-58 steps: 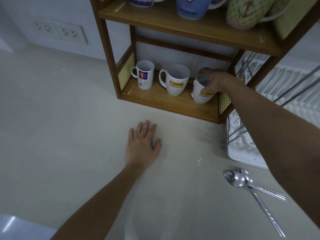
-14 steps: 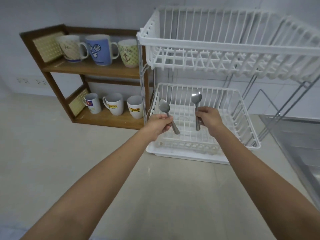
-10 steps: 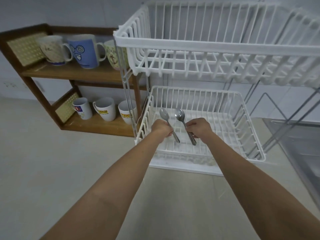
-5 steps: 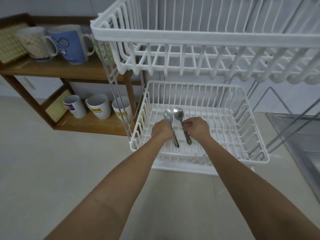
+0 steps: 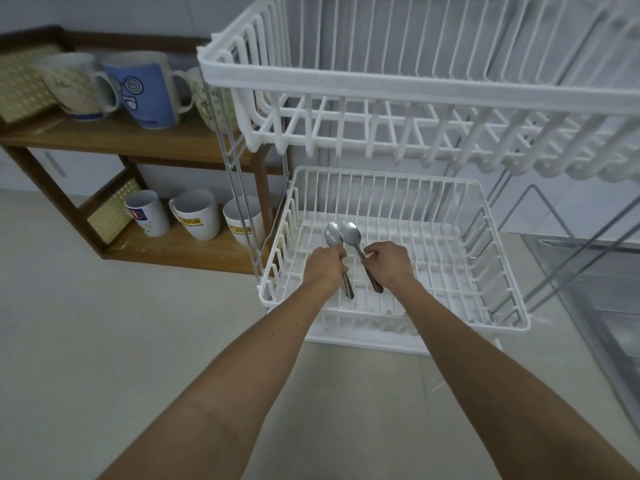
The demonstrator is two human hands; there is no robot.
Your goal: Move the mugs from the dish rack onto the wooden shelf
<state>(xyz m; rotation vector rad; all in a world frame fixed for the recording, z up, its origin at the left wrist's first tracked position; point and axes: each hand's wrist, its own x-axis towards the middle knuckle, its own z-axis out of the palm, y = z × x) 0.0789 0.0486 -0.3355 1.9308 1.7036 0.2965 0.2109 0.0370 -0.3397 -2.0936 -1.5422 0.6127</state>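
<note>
a: how far along does the mug job look?

b: as good as done, i'd say. six mugs stand on the wooden shelf [image 5: 145,142]: three on the top board, the pale patterned mug [image 5: 74,86], the blue mug [image 5: 143,90] and a green-patterned mug [image 5: 207,102] half hidden behind the rack's corner, and three on the bottom board, the small white mug [image 5: 147,213] and two yellow-label mugs [image 5: 196,214] [image 5: 242,225]

a: anything left in the dish rack [image 5: 491,306]?

b: no mug that i can see. the upper basket [image 5: 381,77] looks bare, though its far right end runs out of view, and the lower basket holds nothing but what the hands carry

a: and what is that?

b: spoons. the left hand [image 5: 327,266] has its fingers curled tight round the handle of the left spoon [image 5: 333,235], and the right hand [image 5: 388,266] pinches the right spoon [image 5: 349,232] with thumb and fingers closed on its neck. both bowls point away from the person, just beside each other or touching, i can't tell which, low over the lower basket's floor

a: so what remains?

b: for the mugs, nothing by my reading. the hands seem busy with a side errand, laying the spoons down in the rack; whether the handles already rest on the wires i can't tell
</note>
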